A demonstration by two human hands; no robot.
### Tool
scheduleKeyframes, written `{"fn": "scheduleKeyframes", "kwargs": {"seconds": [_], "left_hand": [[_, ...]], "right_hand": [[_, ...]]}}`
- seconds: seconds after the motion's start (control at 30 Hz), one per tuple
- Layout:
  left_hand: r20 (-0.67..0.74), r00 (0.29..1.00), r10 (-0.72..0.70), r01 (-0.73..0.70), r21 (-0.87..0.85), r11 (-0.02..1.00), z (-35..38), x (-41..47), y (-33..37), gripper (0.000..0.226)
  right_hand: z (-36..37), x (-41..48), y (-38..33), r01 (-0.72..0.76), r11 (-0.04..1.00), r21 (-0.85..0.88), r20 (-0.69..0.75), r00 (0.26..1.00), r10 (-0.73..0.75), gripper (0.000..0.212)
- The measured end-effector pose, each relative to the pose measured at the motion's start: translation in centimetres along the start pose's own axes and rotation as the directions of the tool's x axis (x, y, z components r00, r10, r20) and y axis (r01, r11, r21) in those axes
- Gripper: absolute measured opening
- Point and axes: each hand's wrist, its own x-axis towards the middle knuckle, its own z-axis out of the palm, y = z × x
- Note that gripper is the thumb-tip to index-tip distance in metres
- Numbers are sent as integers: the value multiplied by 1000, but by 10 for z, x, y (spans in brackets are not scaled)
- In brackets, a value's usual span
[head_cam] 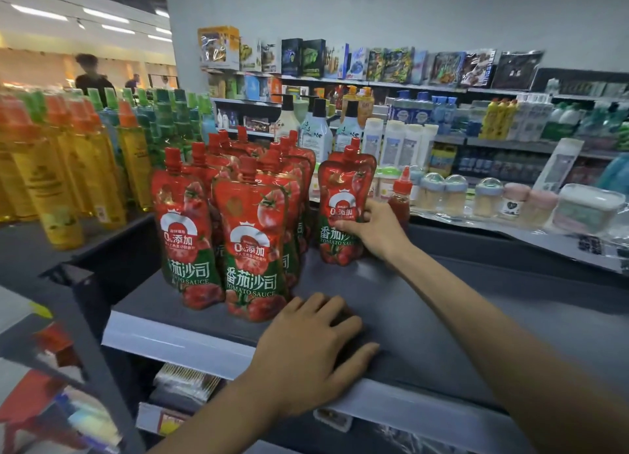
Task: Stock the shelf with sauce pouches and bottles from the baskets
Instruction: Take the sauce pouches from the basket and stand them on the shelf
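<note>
Tomato sauce pouch [342, 195] upright at frame centre on the dark shelf [459, 304], just right of the standing pouch cluster [238, 235], gripped at its right edge by right hand [377, 230]. Left hand [315, 346] flat on shelf front, lower centre, fingers relaxed, holding nothing.

Boxed toys [340, 60] above pump bottles [318, 132]

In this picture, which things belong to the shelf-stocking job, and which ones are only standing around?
For the job:
- held pouch, gripped by the right hand
- standing pouches
- small red sauce bottle
- grey shelf, where the left hand rests

Only standing around:
- yellow bottles
- white bottles
- dome-lidded jars
- boxes on the far top shelf
</note>
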Motion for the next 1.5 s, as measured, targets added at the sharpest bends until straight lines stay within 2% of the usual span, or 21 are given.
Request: {"fn": "scheduleKeyframes", "kwargs": {"seconds": [0.13, 0.37, 0.7, 1.0, 1.23, 1.5], "left_hand": [[-11, 1000, 16, -16, 25, 1000, 2, 0, -1, 45], [-5, 1000, 22, -22, 51, 998, 3, -1, 0, 38], [-14, 1000, 15, -14, 34, 999, 3, -1, 1, 37], [-41, 999, 6, -5, 18, 1000, 4, -3, 1, 36], [-57, 998, 13, -11, 20, 1000, 5, -3, 1, 33], [-67, 998, 17, -15, 29, 999, 5, -3, 1, 31]], "right_hand": [[1, 0, 4, 2, 1000, -31, 19, 1000, -1, 35], [9, -15, 28, -4, 993, -120, -26, 1000, 1, 62], [10, -26, 36, 14, 985, -174, -39, 999, -22, 55], [10, -30, 40, 23, 970, -242, -60, 997, -39, 62], [11, -31, 46, 26, 977, -212, -90, 995, -46, 56], [14, -31, 49, 36, 976, -216, -123, 990, -64, 58]]}}
